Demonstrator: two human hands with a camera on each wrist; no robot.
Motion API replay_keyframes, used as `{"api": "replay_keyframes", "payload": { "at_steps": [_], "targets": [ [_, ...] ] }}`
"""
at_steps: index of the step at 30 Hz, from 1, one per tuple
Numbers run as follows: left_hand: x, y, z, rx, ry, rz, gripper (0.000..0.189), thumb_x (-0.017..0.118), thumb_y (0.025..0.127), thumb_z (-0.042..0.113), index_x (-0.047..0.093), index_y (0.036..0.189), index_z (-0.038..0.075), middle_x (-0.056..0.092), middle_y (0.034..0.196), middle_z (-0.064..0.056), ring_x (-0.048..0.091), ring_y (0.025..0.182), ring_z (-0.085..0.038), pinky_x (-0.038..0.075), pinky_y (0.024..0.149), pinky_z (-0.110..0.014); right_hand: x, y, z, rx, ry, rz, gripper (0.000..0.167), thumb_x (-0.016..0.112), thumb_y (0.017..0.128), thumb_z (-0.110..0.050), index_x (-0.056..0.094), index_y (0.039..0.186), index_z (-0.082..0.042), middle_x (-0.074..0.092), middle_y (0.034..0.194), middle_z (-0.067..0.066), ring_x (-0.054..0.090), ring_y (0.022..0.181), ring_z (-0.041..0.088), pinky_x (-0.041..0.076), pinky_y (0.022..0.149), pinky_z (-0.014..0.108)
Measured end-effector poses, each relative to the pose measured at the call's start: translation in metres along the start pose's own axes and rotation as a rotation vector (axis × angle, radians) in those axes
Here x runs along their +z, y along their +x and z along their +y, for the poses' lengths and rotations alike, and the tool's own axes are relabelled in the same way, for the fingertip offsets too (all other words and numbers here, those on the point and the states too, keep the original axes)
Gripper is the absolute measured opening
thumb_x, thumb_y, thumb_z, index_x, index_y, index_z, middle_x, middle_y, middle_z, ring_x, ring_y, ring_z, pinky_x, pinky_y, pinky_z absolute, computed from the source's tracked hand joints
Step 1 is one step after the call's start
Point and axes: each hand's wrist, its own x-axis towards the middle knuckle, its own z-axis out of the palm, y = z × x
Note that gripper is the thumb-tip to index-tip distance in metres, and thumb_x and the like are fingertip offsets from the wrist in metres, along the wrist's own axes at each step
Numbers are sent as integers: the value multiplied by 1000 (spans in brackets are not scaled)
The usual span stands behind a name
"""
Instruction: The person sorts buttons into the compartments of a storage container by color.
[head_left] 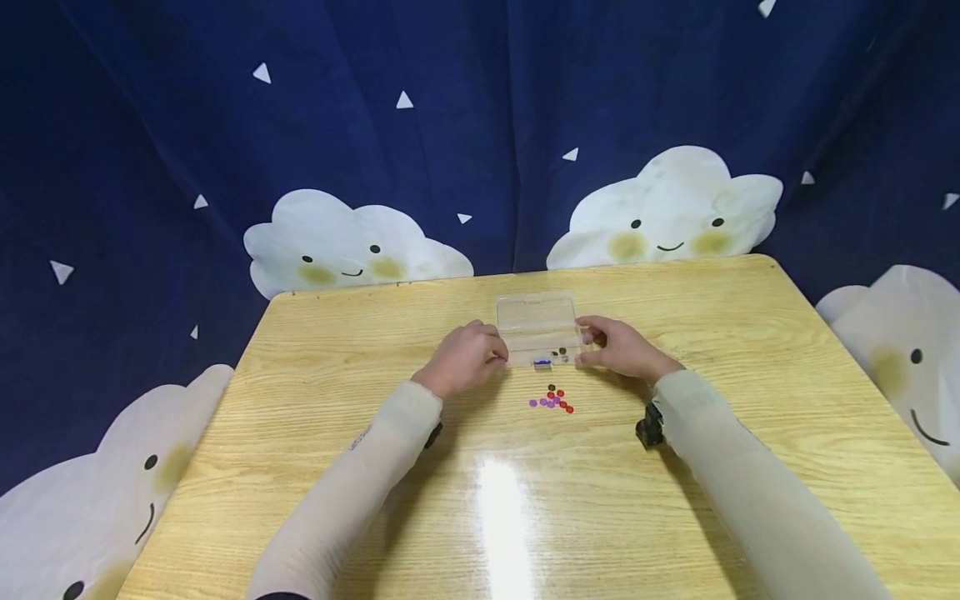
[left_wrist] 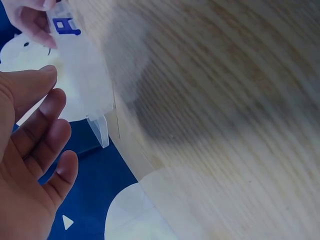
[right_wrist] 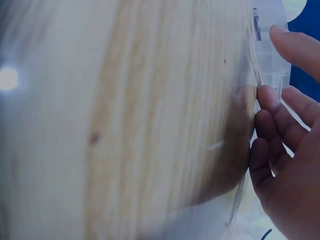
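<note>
On the left we see wide room from the edge of the bench (head_left: pixel 337 358) to the left hand (head_left: pixel 467 354), whose fingers bend loosely, gripping nothing. Just beside their tips lies the transparent box (head_left: pixel 536 337). At its right end we see the right hand (head_left: pixel 624 347), fingers and thumb apart, then more room.

From the head I look forward and down, well back, across the table (head_left: pixel 585 517) toward the curtain (head_left: pixel 450 150). My two wrist views look close along the left hand (left_wrist: pixel 22 172) and right hand (right_wrist: pixel 295 175), the scene tipped sideways; all three share the clear box (head_left: pixel 536 313).
</note>
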Motion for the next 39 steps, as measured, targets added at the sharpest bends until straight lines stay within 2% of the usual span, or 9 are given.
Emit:
{"api": "replay_keyframes", "payload": {
  "at_steps": [10, 19, 28, 33, 39],
  "targets": [
    [-1, 9, -1, -15, -19, 13, 10, 70, 93, 17, 79, 96, 15, 73, 98, 2, 63, 93, -18, 54, 86, -31, 3, 1, 4, -2, -15, 7, 73, 74, 88, -19, 38, 150, -2, 55, 113, 11, 48, 100, 23, 41, 89, 36],
    [-4, 23, 1, -66, -68, 31, 12, 68, 94, 18, 78, 98, 13, 72, 97, 1, 62, 93, -18, 53, 87, -31, 1, 0, 4, -7, -28, 14, 73, 74, 88, -19, 38, 149, -2, 55, 112, 11, 47, 100, 23, 41, 89, 36],
    [-2, 42, 4, -150, -38, 54, 14, 66, 96, 22, 78, 100, 16, 72, 101, 2, 62, 96, -18, 53, 88, -31, -2, -3, 1, -4, -36, 14, 73, 74, 88, -18, 38, 149, -1, 54, 112, 12, 47, 100, 23, 40, 87, 36],
    [4, 48, 4, -203, -36, 59, 14, 66, 95, 23, 78, 99, 17, 72, 101, 2, 62, 96, -18, 53, 87, -32, -1, 0, 2, -16, -34, 12, 72, 74, 88, -18, 38, 149, -2, 55, 112, 11, 47, 100, 23, 41, 88, 36],
    [10, 54, 4, -230, 22, 60, 14, 67, 95, 24, 79, 100, 20, 72, 99, 3, 62, 94, -18, 54, 85, -34, 0, 0, 1, -20, -28, 9, 72, 74, 88, -17, 39, 149, -1, 55, 111, 11, 47, 98, 23, 41, 87, 36]
  ]
}}
